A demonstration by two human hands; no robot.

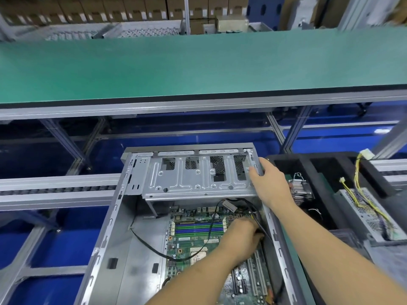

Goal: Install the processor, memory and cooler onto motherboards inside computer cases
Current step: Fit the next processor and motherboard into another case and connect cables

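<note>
- Gripping the far right corner of the open computer case with my right hand, I have my fingers curled over the edge of the metal drive cage, at about 1 o'clock from the middle of the case.
- My left hand reaches down inside the case over the motherboard, at the board's 2 o'clock corner, with its fingers bent down among the black cables there; I cannot tell whether they pinch a cable or only touch it.
- The motherboard lies flat on the case floor, green, with its blue and green memory slots at its 12 o'clock end, just left of my left hand.
- The processor socket sits near the board's middle, at 7 o'clock from my left hand, and a thin black cable loops across it.
- White expansion slots run along the board at 5 o'clock, beside my left forearm.
- A black foam tray stands just right of the case, at 3 o'clock; a finned metal cooler rests in one of its pockets, partly hidden behind my right wrist.
- A perforated metal box with yellow wires lies further right in the tray.
- A long green counter stretches across at 12 o'clock, well apart from the case.
</note>
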